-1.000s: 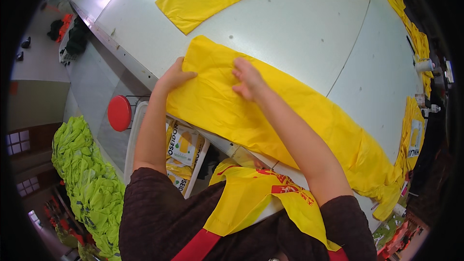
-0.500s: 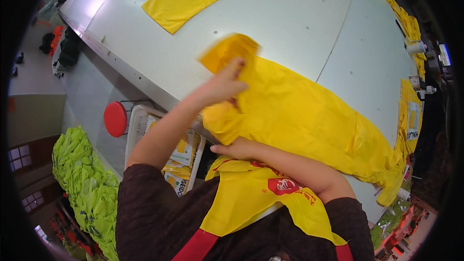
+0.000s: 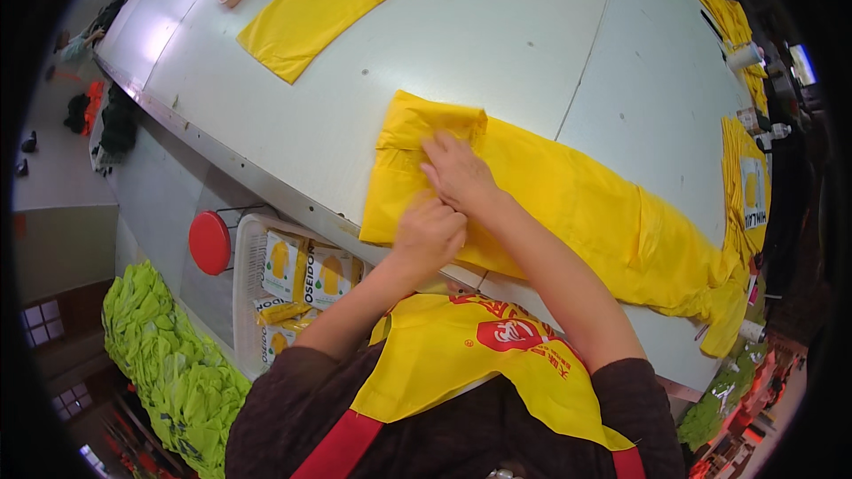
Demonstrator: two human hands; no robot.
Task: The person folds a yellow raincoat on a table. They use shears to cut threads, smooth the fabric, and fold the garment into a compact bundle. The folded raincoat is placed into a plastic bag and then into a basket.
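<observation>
Yellow cloth (image 3: 577,204) is laid along the near edge of the pale table (image 3: 497,53), its long axis slanting from a folded end, upper left, to a crumpled end, lower right. The left hand (image 3: 431,229) is curled; whether cloth is gripped cannot be told. The right hand (image 3: 460,175) is laid above it, fingers loosely extended.

Worn on the person's head, the left fisheye camera is looking steeply down and forward, past the yellow apron (image 3: 435,364), across the white tabletop (image 3: 497,35). It is viewing the left hand (image 3: 429,232) and right hand (image 3: 462,181) from near, while its lens is bending the table edge (image 3: 266,179).
</observation>
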